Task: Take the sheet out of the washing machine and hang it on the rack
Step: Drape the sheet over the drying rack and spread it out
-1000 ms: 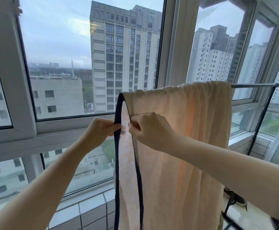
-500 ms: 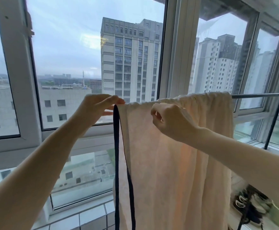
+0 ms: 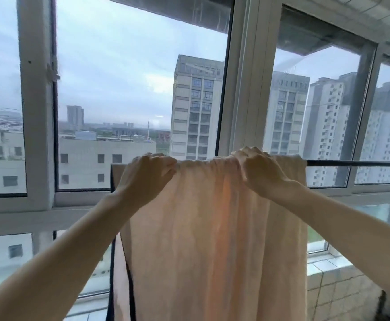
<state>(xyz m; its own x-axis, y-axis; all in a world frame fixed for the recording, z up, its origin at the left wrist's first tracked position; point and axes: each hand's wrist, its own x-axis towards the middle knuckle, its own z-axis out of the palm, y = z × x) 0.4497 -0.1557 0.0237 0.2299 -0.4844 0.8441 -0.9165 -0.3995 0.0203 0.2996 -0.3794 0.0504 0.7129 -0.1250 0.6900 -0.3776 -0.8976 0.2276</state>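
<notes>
A pale peach sheet (image 3: 212, 239) with a dark navy border hangs folded over the thin dark rail of the rack (image 3: 356, 163), bunched along the top. My left hand (image 3: 146, 179) pinches the sheet's top fold near its left end. My right hand (image 3: 262, 172) grips the bunched fold on the rail further right. The navy edge (image 3: 112, 181) runs down the left side. The part of the rail under the cloth is hidden.
Large windows with white frames (image 3: 240, 112) stand right behind the rack, with tall buildings outside. A tiled ledge (image 3: 328, 281) runs below the glass at the lower right. The bare rail continues to the right edge.
Both hands have risen from the hanging border to the top fold on the rail and moved apart. The sheet's left end now lies further left, and the view tilted upward.
</notes>
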